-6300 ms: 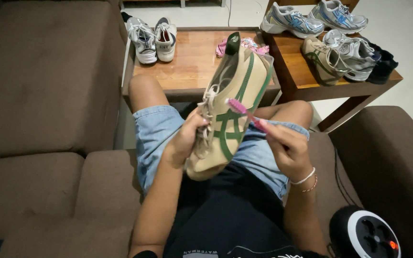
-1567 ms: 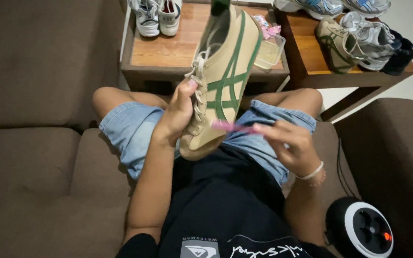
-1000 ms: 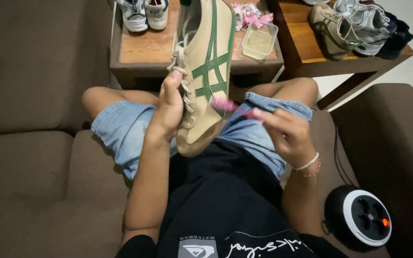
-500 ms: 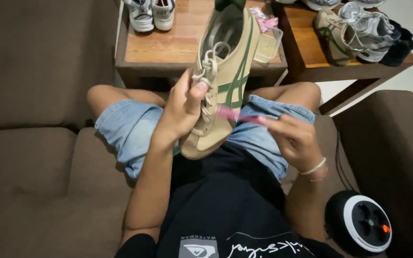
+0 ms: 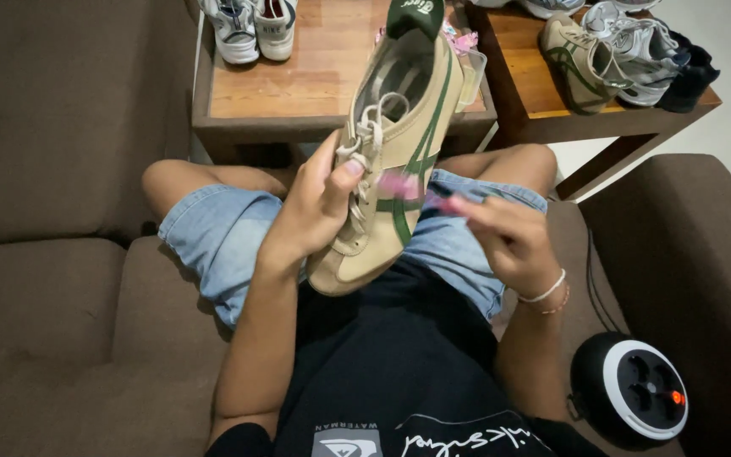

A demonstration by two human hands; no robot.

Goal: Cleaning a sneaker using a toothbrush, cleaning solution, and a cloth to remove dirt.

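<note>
Brown sofa [image 5: 52, 279], person seated, wooden tabletop [image 5: 315, 76] ahead carrying white sneakers [image 5: 251, 30]. Beige shoe with green stripes [image 5: 391, 161] held tilted above the lap, toe toward the body. Left hand [image 5: 310, 211] fingers wrapped around its laced side. Right hand [image 5: 505, 241] fingers pinching a pink toothbrush [image 5: 412, 188], bristles against the shoe's side.

The space over the lap is taken up by the beige shoe [image 5: 395, 144], tilted heel-up and gripped by the left hand [image 5: 315, 207], with the right hand [image 5: 505, 241] and pink brush [image 5: 408, 186] close against its side. Beyond the knees, the way forward is blocked by two wooden tables [image 5: 315, 76], crowded with sneakers [image 5: 611, 55] and a clear tub [image 5: 471, 68]. Open sofa cushion [image 5: 52, 305] is left free on the left; on the right, a round cord reel [image 5: 632, 389] and the armrest [image 5: 695, 237] stand in the way.
</note>
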